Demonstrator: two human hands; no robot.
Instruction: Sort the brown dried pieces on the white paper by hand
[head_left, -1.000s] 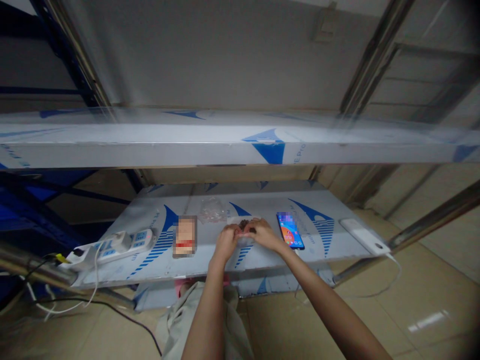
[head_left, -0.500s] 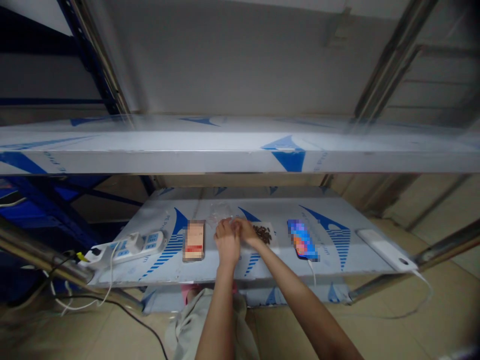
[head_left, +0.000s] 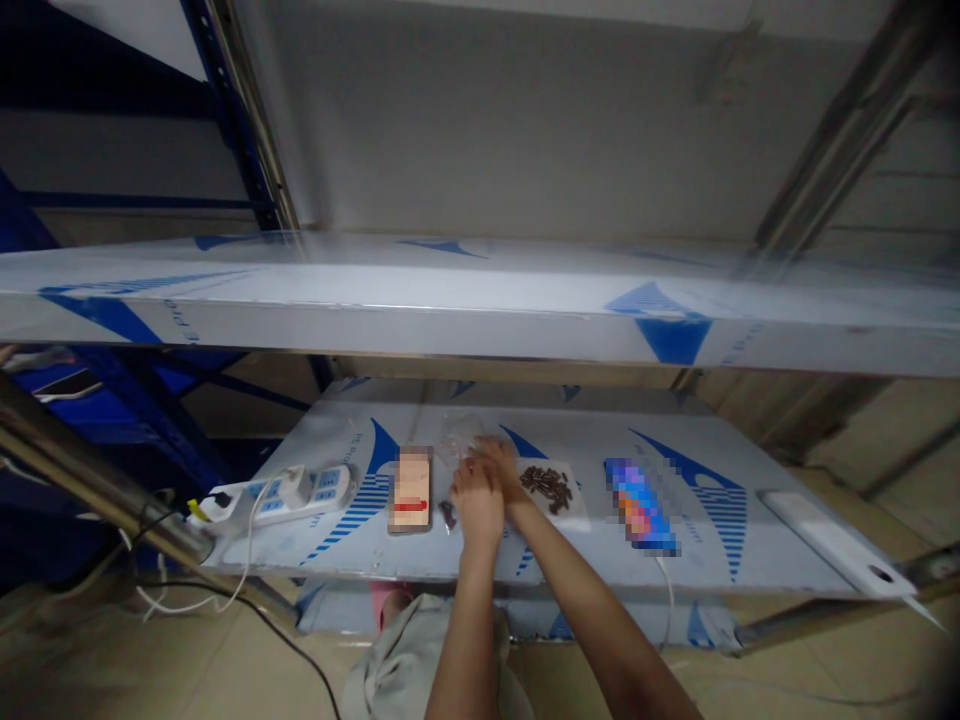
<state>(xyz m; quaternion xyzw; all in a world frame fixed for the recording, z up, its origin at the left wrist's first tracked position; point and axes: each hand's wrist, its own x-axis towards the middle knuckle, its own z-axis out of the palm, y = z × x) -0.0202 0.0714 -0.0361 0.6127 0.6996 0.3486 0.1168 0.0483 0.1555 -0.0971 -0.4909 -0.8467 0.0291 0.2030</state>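
My left hand (head_left: 476,505) and my right hand (head_left: 501,468) meet above the steel shelf (head_left: 360,430), fingers pressed together. Anything between them is hidden. A crumpled clear plastic bag (head_left: 459,435) lies just beyond my fingertips. To the right, a heap of small dark brown pieces (head_left: 547,490) rests on a white sheet (head_left: 571,512). One small dark bit (head_left: 448,514) sits beside my left hand. A blurred flat rectangular item (head_left: 411,490) lies left of that bit.
A blurred smartphone (head_left: 641,505) with a white cable lies right of the sheet. A white power strip (head_left: 300,495) with plugged cables sits at the left, and a long white device (head_left: 825,545) at the right. An upper steel shelf (head_left: 480,305) spans the view above.
My hands have moved left, off the white sheet and toward the plastic bag, uncovering the brown heap. A small dark bit now shows beside my left hand. The whole view has shifted slightly.
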